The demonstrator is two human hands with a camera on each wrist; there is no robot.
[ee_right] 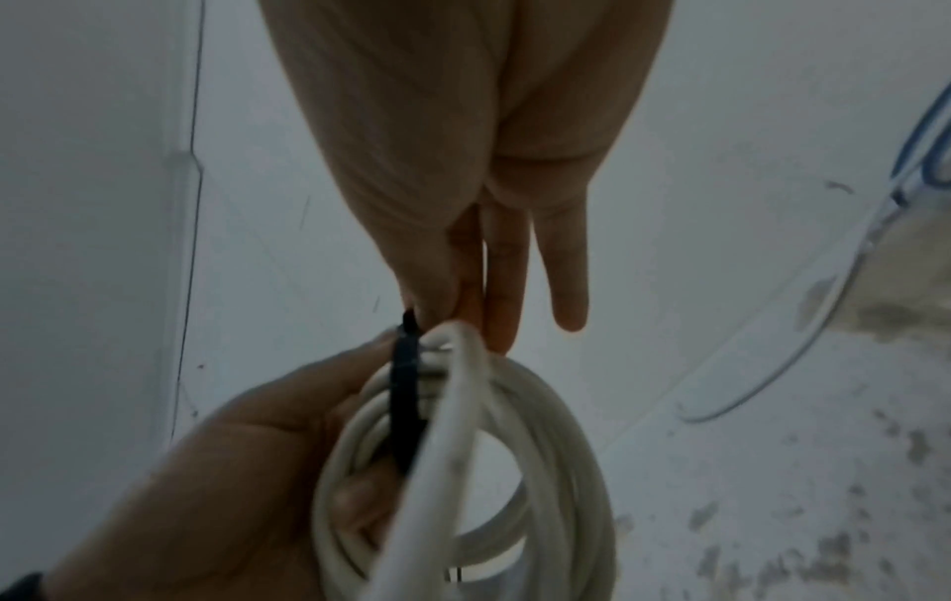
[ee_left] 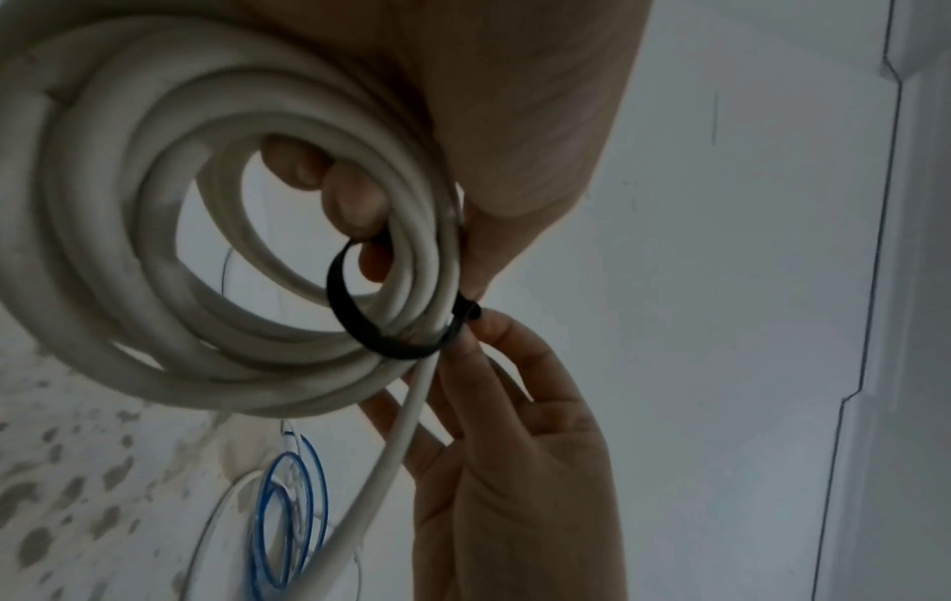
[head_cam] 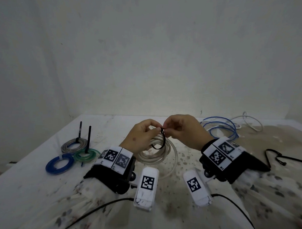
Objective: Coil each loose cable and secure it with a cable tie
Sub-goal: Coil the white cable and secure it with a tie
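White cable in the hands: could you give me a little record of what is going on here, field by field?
Held cable: white coil, lifted off the table
Left hand: grips the coil
Right hand: pinches the black tie
Tie: looped loosely round the coil
Finished coils: grey, green, blue
Still loose: blue cable

Head view downward; wrist views close-up.
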